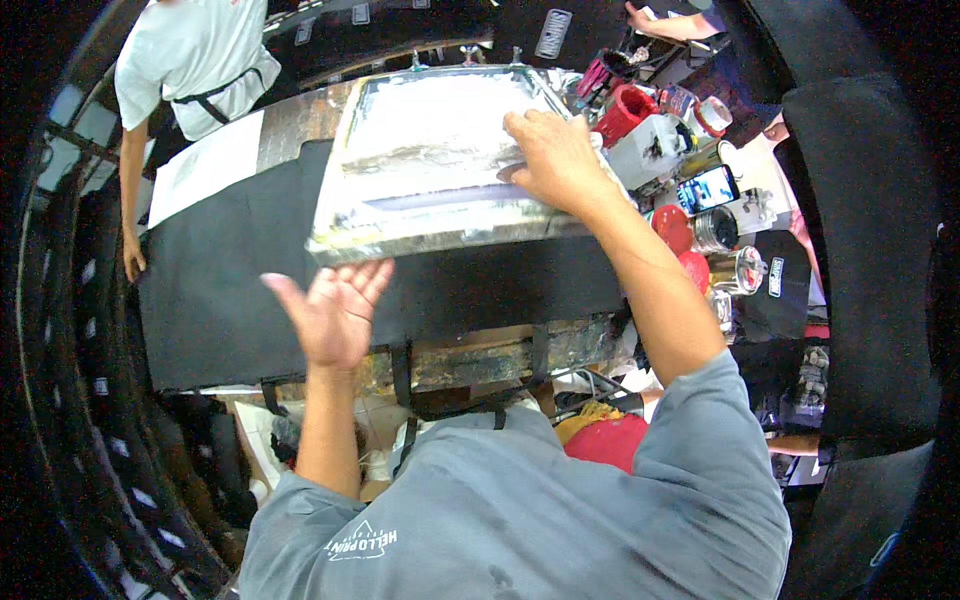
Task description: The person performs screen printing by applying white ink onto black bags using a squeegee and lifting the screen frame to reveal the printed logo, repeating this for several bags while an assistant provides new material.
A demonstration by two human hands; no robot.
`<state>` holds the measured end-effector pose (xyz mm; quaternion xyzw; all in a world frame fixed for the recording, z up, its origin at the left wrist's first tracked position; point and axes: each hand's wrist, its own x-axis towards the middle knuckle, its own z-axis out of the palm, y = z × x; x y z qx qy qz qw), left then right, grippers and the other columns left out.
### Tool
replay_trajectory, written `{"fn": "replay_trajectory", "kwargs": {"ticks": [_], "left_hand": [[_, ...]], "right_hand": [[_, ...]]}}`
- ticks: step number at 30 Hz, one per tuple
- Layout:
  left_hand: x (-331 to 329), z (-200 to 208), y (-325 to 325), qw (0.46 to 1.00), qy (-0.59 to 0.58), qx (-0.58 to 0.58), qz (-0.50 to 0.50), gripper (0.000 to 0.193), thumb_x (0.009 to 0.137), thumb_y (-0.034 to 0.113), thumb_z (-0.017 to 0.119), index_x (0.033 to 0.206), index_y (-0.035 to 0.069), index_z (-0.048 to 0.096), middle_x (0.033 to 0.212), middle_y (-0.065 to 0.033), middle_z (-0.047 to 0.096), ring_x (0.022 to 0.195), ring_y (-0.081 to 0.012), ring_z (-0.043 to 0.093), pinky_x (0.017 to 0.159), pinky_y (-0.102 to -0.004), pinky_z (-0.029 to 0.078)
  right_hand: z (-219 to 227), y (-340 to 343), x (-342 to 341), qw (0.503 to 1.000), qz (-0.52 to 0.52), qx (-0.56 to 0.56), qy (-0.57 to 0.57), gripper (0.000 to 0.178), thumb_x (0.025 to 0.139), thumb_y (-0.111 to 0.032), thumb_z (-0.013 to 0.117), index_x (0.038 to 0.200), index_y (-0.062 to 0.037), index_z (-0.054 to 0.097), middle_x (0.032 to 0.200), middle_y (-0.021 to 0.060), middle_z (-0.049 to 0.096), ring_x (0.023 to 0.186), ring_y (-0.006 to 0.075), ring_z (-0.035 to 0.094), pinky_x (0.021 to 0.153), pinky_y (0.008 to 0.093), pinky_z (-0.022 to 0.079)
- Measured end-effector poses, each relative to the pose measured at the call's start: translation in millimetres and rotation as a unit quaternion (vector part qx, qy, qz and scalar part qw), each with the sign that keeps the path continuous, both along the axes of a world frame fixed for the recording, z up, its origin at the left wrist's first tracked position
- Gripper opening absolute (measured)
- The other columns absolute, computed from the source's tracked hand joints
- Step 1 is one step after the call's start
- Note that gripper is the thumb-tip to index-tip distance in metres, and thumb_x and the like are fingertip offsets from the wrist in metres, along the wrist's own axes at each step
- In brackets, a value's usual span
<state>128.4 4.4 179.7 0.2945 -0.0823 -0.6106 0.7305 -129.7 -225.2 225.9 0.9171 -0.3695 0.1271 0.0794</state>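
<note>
A framed printing screen (470,238) with a pale, smeared inner face lies in front of me over a black sheet (230,240) of cloth-like material. Along its near side runs a dull purple-grey band. My left hand (338,318) is palm up just below the near edge, fingers spread, with nothing in it; whether the fingertips touch the frame I cannot tell. Over the screen's right side reaches my right hand (560,165), its thumb and fingers apart and slightly bent. Pale screen shows between them, and the hand hides part of the right edge.
To the right crowd a red tub (626,108), a whitish jug (645,150), a lit phone (708,190), a dark-lidded jar (714,230) and several other containers. A person in a white shirt (205,70) stands at the far left. Another person's hand (665,25) shows at the top right.
</note>
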Motion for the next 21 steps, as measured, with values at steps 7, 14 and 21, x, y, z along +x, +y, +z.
{"fn": "replay_trajectory", "kwargs": {"ticks": [7,14,21], "left_hand": [[-0.6,-95.4,30.4,0.982,-0.075,0.165,-0.054,0.117,0.088,0.091,0.031,0.15,-0.009,0.026,0.138,-0.0292,0.054,0.127,-0.0391,0.06,0.11,-0.0474,0.049],[-4.7,-131.2,36.7,0.975,-0.102,0.167,-0.102,0.137,0.084,0.092,0.037,0.153,-0.015,-0.011,0.152,-0.0374,0.031,0.14,-0.0455,0.044,0.115,-0.0499,0.044],[-6.7,-128.8,33.9,0.966,-0.105,0.224,-0.077,0.139,0.084,0.092,0.04,0.152,-0.018,-0.011,0.146,-0.0361,0.038,0.137,-0.0426,0.047,0.114,-0.0498,0.045]], "right_hand": [[-55.5,27.3,-3.6,0.987,-0.021,0.153,0.049,0.053,0.076,-0.036,0.085,0.114,-0.0098,0.059,0.102,0.0129,0.067,0.101,0.0362,0.067,0.079,0.0549,0.048],[-106.8,79.7,5.2,0.99,-0.084,0.081,0.073,0.049,0.073,-0.022,0.084,0.116,-0.0186,0.06,0.105,0.0043,0.063,0.101,0.026,0.061,0.086,0.0495,0.039],[-155.0,-46.8,36.5,0.992,-0.111,0.027,0.045,0.043,0.075,-0.022,0.083,0.112,-0.0185,0.061,0.107,0.003,0.064,0.103,0.0268,0.062,0.088,0.0525,0.04]]}}
